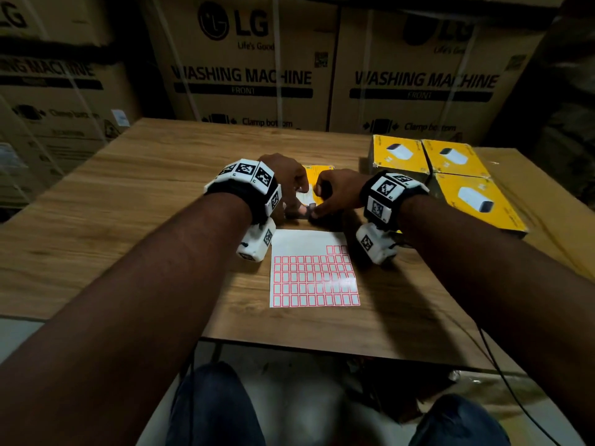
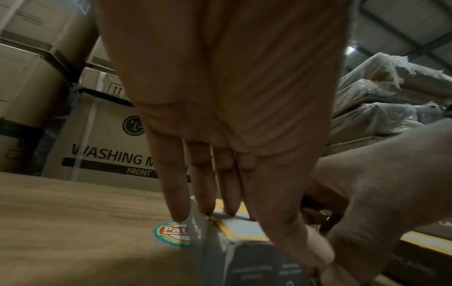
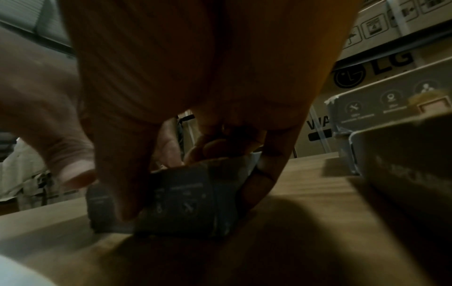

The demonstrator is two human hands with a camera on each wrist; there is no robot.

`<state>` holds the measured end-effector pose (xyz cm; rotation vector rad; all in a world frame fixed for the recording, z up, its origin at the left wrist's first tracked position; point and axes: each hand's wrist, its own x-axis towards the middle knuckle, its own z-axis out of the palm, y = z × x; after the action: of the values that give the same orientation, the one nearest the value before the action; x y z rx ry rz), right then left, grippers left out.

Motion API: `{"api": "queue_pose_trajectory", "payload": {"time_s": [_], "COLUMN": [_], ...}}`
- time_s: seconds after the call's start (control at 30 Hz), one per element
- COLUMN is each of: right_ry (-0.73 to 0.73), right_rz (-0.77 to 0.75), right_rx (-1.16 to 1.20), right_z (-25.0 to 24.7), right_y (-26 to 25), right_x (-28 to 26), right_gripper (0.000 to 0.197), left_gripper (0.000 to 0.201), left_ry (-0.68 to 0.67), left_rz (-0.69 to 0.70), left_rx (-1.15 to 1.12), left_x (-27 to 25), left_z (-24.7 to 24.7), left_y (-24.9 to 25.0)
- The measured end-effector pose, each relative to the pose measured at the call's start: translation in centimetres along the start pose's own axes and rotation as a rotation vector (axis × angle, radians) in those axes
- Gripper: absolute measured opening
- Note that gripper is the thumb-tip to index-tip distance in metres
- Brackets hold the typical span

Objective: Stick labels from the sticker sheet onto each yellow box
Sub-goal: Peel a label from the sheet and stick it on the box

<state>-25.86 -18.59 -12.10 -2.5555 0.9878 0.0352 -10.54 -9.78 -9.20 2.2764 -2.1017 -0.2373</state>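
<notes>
A small yellow box [image 1: 318, 178] lies mid-table with both hands on it. My left hand [image 1: 289, 185] comes down from the left; in the left wrist view its straight fingers [image 2: 208, 183] touch the box's top edge [image 2: 244, 230], thumb lying along the near corner. My right hand [image 1: 335, 191] grips the box from the right, and the right wrist view shows its thumb [image 3: 122, 164] on the dark side face [image 3: 186, 199] with fingers curled round the far end. The sticker sheet [image 1: 314, 275], white with red-framed labels, lies flat just in front of the hands. I cannot make out a loose label.
Three more yellow boxes [image 1: 399, 152] [image 1: 454, 157] [image 1: 479, 201] sit packed together at the table's right. Large LG cartons [image 1: 244, 59] stand behind the wooden table [image 1: 128, 204]. A round sticker [image 2: 168, 232] marks the tabletop left of the box. A black cable [image 1: 508, 381] hangs at the front right.
</notes>
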Motion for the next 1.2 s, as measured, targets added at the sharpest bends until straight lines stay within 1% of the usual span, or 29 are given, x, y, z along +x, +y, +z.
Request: {"api": "queue_pose_trajectory", "payload": {"time_s": [0.13, 0.23, 0.3, 0.4, 0.5, 0.57, 0.7, 0.8, 0.87, 0.93, 1.0, 1.07, 1.2], "right_ry": [-0.092, -0.127, -0.126, -0.130, -0.133, -0.125, -0.128, -0.140, -0.137, -0.126, -0.105, -0.083, -0.084], "right_rz": [0.002, -0.005, -0.003, 0.001, 0.014, 0.016, 0.019, 0.034, 0.038, 0.036, 0.032, 0.041, 0.062], "right_rx": [0.005, 0.026, 0.050, 0.106, 0.132, 0.138, 0.151, 0.129, 0.114, 0.106, 0.070, 0.029, 0.051], "right_z": [-0.6, -0.9, -0.9, -0.8, -0.6, -0.7, -0.9, -1.0, -1.2, -1.2, -1.1, -0.9, -0.8], "right_y": [0.2, 0.2, 0.3, 0.6, 0.7, 0.6, 0.3, 0.0, -0.1, -0.3, -0.4, -0.5, -0.5], "right_x": [0.4, 0.5, 0.5, 0.5, 0.5, 0.5, 0.3, 0.3, 0.4, 0.3, 0.4, 0.5, 0.6], "right_gripper": [0.050, 0.050, 0.050, 0.049, 0.049, 0.048, 0.043, 0.043, 0.041, 0.039, 0.038, 0.036, 0.028], "left_gripper": [0.055, 0.058, 0.057, 0.050, 0.046, 0.043, 0.046, 0.034, 0.035, 0.033, 0.031, 0.030, 0.020], "left_ry": [0.020, 0.027, 0.033, 0.056, 0.053, 0.052, 0.078, 0.077, 0.067, 0.056, 0.077, 0.096, 0.114], "left_rz": [-0.024, -0.044, -0.047, -0.064, -0.084, -0.120, -0.215, -0.234, -0.250, -0.255, -0.249, -0.262, -0.211], "left_rx": [0.026, 0.041, 0.058, 0.076, 0.053, 0.033, 0.002, 0.005, 0.006, 0.009, 0.020, 0.028, 0.017], "left_x": [0.4, 0.8, 1.1, 1.5, 1.8, 2.2, 3.4, 3.9, 4.0, 4.5, 5.1, 4.6, 3.4], "left_z": [0.5, 1.0, 1.2, 1.6, 1.6, 1.6, 1.7, 1.6, 1.5, 1.9, 2.4, 2.1, 1.5], "left_y": [0.2, 0.3, 0.3, 0.5, 0.7, 0.7, 0.7, 0.6, 0.3, -0.2, -0.7, -0.4, 0.2]}}
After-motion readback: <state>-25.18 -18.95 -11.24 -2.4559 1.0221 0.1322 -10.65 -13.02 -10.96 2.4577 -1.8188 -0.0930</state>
